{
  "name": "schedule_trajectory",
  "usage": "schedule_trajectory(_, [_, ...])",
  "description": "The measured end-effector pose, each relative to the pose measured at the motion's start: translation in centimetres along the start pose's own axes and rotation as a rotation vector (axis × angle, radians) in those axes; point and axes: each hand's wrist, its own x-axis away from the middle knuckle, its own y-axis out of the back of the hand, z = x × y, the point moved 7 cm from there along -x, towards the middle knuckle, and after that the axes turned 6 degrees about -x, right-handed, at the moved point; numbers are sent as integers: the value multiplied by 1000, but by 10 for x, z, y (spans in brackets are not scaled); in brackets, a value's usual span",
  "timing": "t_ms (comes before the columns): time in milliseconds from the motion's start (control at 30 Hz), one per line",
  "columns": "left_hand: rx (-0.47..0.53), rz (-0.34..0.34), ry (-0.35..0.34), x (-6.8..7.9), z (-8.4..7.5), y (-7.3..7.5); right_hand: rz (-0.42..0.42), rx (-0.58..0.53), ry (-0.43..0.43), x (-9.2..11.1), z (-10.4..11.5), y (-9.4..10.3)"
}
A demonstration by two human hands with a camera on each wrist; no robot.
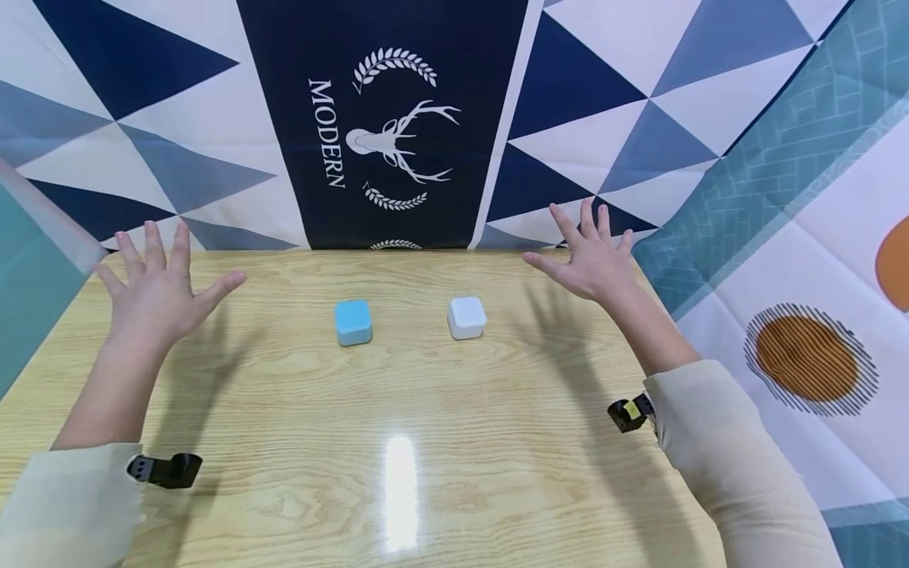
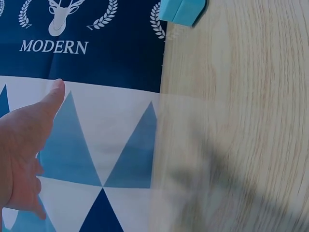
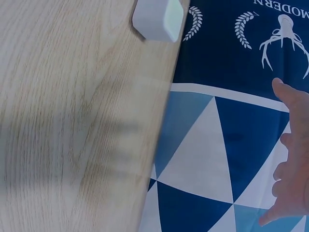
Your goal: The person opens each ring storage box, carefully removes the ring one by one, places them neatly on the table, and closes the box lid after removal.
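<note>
On the wooden table sit a blue rounded block (image 1: 353,323) and, to its right, a white rounded block (image 1: 466,318), a gap between them. My left hand (image 1: 152,292) is held over the table's left side with its fingers spread, apart from the blue block. On the other side my right hand (image 1: 592,256) is spread too, to the right of the white block and holding nothing. In the left wrist view the blue block (image 2: 182,10) is cut off by the top edge. The white block (image 3: 158,19) shows at the top of the right wrist view.
Behind the table (image 1: 298,410) hangs a cloth with triangles and a dark deer panel (image 1: 398,142). A patterned cloth (image 1: 809,355) drops along the right side. Each sleeve carries a small black wrist camera (image 1: 173,471). A bright reflection lies on the tabletop.
</note>
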Motion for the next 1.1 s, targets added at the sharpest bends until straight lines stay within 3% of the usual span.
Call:
schedule_trajectory(233, [69,-2,-12,0,-4,-2,-58,-76,62,-1,3,3])
schedule_trajectory(433, [97,-43,-25,1,-4,0,-128,-118,110,-1,9,8])
schedule_trajectory(1100, [154,-148,-59,7,-5,4,-248,-210,143,4,18,8])
